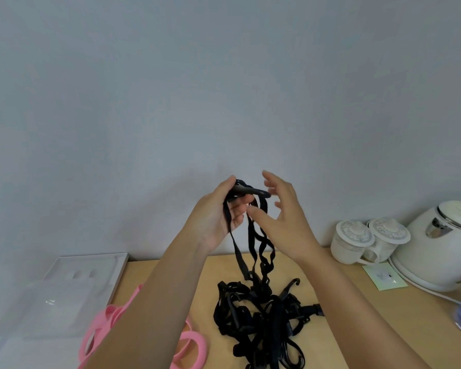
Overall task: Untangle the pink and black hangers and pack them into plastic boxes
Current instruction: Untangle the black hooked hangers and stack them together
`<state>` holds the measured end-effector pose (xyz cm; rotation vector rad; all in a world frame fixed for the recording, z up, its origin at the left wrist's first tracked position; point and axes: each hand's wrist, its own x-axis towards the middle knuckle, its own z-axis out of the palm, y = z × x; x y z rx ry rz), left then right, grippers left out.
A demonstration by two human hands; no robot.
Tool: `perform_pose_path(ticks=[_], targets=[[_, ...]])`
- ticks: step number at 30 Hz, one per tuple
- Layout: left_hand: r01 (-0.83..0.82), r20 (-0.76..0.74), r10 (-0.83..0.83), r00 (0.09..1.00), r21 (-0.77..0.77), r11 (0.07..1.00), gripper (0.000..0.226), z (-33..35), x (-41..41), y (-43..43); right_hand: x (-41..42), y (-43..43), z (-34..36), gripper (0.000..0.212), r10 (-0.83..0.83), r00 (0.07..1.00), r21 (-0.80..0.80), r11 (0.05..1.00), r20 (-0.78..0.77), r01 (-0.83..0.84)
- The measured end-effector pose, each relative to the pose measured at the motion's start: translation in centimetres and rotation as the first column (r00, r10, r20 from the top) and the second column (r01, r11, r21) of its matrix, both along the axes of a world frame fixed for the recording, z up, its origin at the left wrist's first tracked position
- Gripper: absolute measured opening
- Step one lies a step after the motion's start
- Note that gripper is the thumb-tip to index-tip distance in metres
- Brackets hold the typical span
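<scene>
Nearest, low and to the left of both hands, the pink hangers (pixel 192 344) lie on the table (pixel 343 315), partly hidden under the left forearm. They look set apart from the black ones but are not boxed. Straight below the fingers sits the black pile (pixel 261 320), a knot of hooks and bands that is plainly still tangled. The boxes (pixel 64 291) stand well to the left of the left hand, translucent, with nothing that I can make out inside them.

Higher up, the left hand (pixel 216 217) grips the top of one black hanger (pixel 250 191), its fingers (pixel 240 209) curled round it. The hanger's bands trail from those fingers down into the pile, so it is lifted but not free. The right hand (pixel 285 217) is just beside it, fingers (pixel 270 179) spread and straight, holding nothing, the thumb close to the hanging bands.

Far right of the right hand, against the wall, are two lidded cups (pixel 351 241) and a white kettle (pixel 437 249).

My judgement is that the task is at an early stage. The colours seem separated, one black hanger is being teased loose, most of the black untangling remains, and the packing has not begun.
</scene>
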<state>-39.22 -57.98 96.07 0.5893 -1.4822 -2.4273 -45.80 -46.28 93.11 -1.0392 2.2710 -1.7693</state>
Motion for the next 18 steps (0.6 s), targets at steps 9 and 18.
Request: perform_pose_path(ticks=[9, 18], targets=[[-0.04, 0.074, 0.089, 0.993, -0.503, 0.864, 0.059, 1.6, -1.3, 0.2, -0.8, -2.0, 5.9, 0.017, 0.042, 0.991, -0.11, 0.992, -0.125, -0.055], [-0.177, -0.201, 0.088, 0.976, -0.479, 0.86, 0.04, 3.3, -2.9, 0.9, -2.5, -5.2, 10.3, 0.03, -0.041, 0.999, -0.012, 0.999, 0.034, 0.041]])
